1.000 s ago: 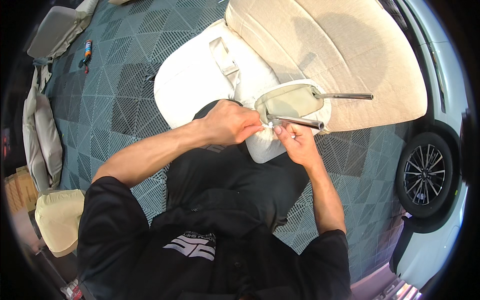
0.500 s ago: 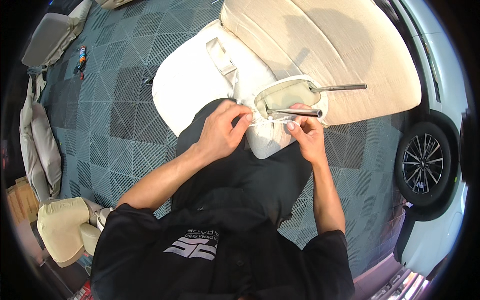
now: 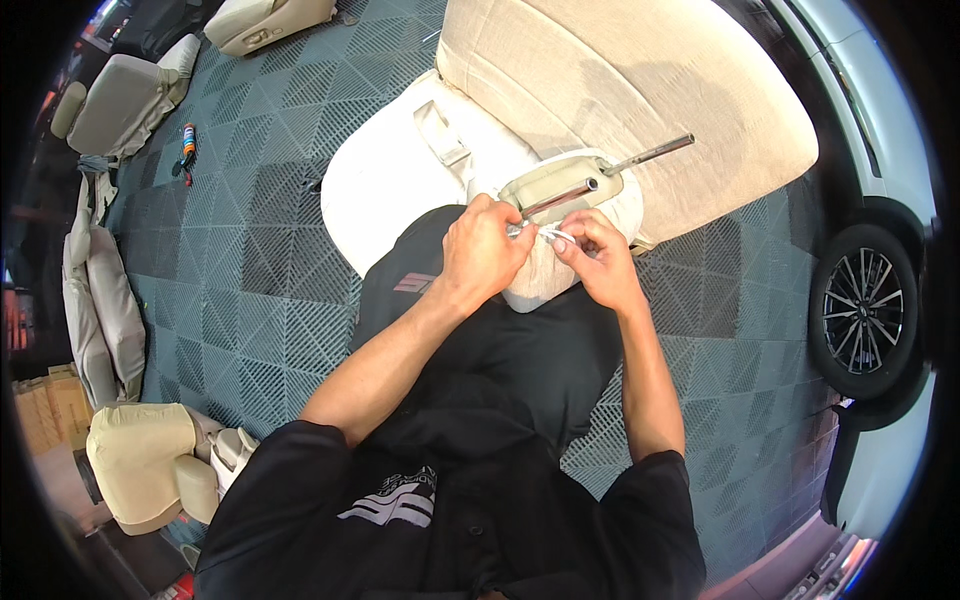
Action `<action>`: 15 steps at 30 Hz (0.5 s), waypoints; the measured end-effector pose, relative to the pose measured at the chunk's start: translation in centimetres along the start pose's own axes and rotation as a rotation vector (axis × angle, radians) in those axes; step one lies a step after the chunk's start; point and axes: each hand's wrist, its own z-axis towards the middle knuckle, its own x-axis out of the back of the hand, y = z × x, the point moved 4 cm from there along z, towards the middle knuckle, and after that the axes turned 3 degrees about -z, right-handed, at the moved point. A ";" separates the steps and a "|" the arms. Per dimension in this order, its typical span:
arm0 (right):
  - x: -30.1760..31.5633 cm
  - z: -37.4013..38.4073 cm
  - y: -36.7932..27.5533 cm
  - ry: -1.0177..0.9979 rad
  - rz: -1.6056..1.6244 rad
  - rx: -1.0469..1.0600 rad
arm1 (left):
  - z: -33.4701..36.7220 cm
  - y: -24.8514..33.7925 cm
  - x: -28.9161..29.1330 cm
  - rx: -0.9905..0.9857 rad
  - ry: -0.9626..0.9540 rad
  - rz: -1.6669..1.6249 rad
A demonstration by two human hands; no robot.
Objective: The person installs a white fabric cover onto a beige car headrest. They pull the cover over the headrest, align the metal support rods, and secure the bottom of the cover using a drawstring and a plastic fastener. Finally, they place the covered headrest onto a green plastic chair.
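A headrest rests at my knees with its underside up, two metal posts sticking out of it. A white fabric cover is gathered around its sides, leaving the underside bare. White cord runs along the cover's near edge, below the nearer post. My left hand pinches the cord's left part, its fingertips partly hidden behind the hand. Close beside it, my right hand is closed on the cord's right part between thumb and forefinger.
A beige car seat with a strap on its white cushion lies just beyond my knees. More seat parts stand along the left. An orange-and-blue item lies on the tiled floor. A light-coloured car with a black wheel is at the right.
My hands have come closer together, and the cord between them is bunched rather than stretched. The headrest has tilted, its posts now slanting up to the right. My view has shifted slightly.
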 end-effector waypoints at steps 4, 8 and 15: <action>0.4 0.2 0.5 0.001 0.003 0.026 | -0.4 0.0 -0.1 0.040 0.033 -0.021; 1.1 0.3 -0.5 0.009 -0.146 0.089 | 0.2 -0.2 -0.3 0.099 -0.009 -0.037; 1.1 1.2 0.0 0.018 -0.155 0.103 | 0.6 -1.3 -1.2 0.255 -0.091 -0.248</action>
